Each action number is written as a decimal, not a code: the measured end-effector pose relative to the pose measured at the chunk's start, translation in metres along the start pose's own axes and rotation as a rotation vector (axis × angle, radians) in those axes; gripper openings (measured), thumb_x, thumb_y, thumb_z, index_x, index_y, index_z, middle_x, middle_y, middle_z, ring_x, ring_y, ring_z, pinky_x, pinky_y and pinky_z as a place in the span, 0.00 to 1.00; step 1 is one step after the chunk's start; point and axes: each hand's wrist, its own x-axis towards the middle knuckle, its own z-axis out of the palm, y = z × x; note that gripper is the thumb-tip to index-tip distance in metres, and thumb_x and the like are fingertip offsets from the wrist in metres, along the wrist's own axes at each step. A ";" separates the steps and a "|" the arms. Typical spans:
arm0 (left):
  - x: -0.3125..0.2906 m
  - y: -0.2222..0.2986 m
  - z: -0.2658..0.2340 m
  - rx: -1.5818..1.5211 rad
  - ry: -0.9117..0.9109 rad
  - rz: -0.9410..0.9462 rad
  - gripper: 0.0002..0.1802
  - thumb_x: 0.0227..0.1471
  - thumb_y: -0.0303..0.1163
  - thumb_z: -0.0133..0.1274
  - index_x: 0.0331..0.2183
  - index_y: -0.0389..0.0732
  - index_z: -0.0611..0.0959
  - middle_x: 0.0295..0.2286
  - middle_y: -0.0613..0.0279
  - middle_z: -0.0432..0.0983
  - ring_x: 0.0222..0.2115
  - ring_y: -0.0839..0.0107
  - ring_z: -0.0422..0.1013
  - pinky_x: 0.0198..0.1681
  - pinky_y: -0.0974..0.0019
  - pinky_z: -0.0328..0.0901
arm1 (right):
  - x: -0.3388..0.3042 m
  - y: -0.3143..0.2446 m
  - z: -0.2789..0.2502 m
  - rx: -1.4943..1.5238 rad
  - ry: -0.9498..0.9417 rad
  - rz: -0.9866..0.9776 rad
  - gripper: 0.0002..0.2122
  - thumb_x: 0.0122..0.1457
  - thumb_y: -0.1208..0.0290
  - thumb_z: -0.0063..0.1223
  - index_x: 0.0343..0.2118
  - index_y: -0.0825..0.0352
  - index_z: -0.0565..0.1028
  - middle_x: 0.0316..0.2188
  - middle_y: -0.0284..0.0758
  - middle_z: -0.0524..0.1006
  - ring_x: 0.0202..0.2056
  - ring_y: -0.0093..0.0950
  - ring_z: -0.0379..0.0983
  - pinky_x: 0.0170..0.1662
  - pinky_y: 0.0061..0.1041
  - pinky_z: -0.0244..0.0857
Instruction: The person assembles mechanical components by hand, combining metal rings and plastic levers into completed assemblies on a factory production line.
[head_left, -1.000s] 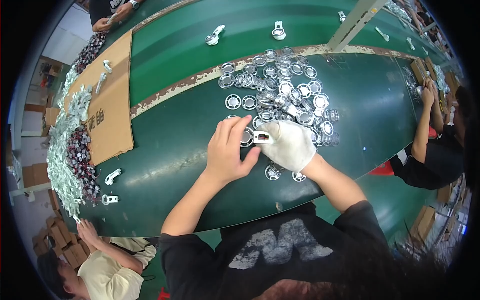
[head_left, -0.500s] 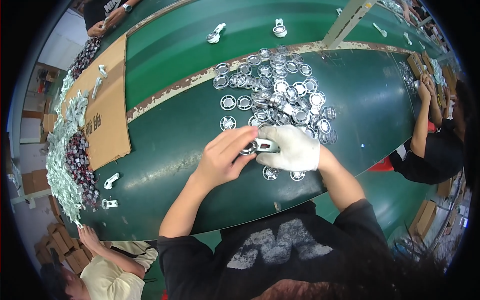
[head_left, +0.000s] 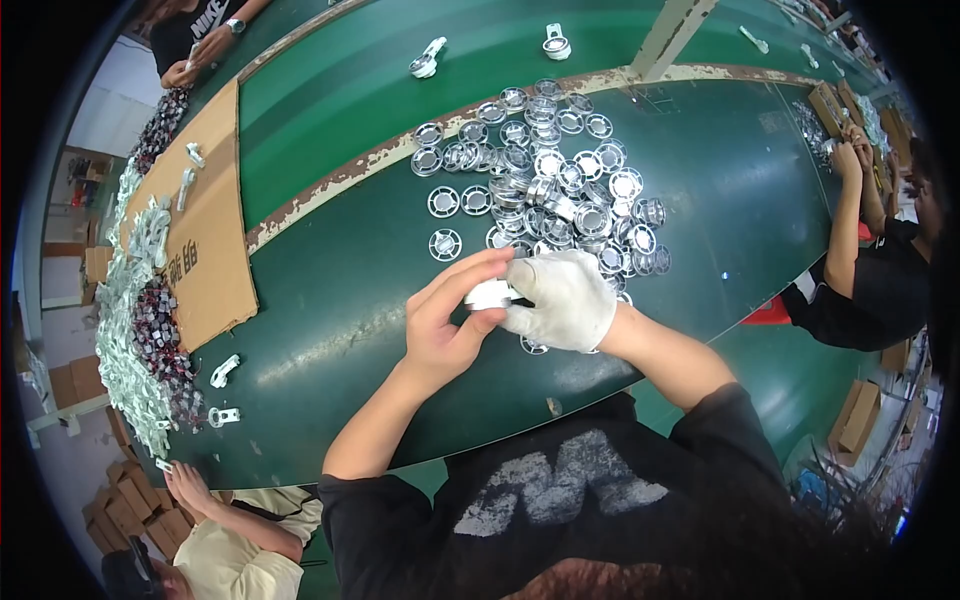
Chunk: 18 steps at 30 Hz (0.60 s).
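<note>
We hold white part over table: left hand, bare, grip clamped on its round end; gloved right hand, grip clamped on other end, mostly hidden. Two-sided hold likely steadies it. Chrome discs heaped beyond, presumably for easy reach.

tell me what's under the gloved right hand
Past the lower edge of the gloved right hand, a silver ring shows on the green table. The hand partly covers the white part also held by the left hand; whatever lies directly beneath is hidden.
</note>
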 end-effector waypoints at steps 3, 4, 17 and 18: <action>-0.005 -0.006 -0.001 -0.057 -0.016 0.008 0.22 0.58 0.37 0.61 0.49 0.34 0.81 0.48 0.47 0.79 0.50 0.56 0.77 0.53 0.61 0.71 | -0.006 0.004 0.011 -0.015 0.135 -0.061 0.13 0.55 0.56 0.61 0.33 0.62 0.78 0.24 0.39 0.80 0.28 0.39 0.80 0.28 0.38 0.72; -0.006 -0.007 -0.001 -0.056 -0.015 0.006 0.22 0.58 0.37 0.61 0.49 0.34 0.81 0.48 0.47 0.79 0.50 0.56 0.77 0.53 0.61 0.71 | -0.007 0.003 0.014 -0.018 0.178 -0.091 0.13 0.55 0.58 0.62 0.33 0.63 0.78 0.24 0.38 0.80 0.27 0.39 0.80 0.27 0.38 0.71; 0.023 0.006 -0.025 -0.183 -0.042 -0.423 0.11 0.63 0.31 0.56 0.43 0.35 0.86 0.34 0.67 0.72 0.33 0.80 0.67 0.37 0.75 0.64 | 0.012 0.000 -0.012 0.698 -0.421 0.354 0.14 0.64 0.58 0.54 0.32 0.65 0.73 0.20 0.26 0.70 0.24 0.18 0.67 0.29 0.25 0.64; 0.027 0.005 -0.029 -0.133 -0.102 -0.445 0.11 0.62 0.30 0.56 0.42 0.35 0.87 0.33 0.68 0.72 0.32 0.81 0.67 0.35 0.75 0.63 | 0.011 0.000 -0.012 0.698 -0.417 0.355 0.14 0.64 0.58 0.54 0.32 0.65 0.73 0.20 0.26 0.70 0.24 0.18 0.67 0.29 0.25 0.64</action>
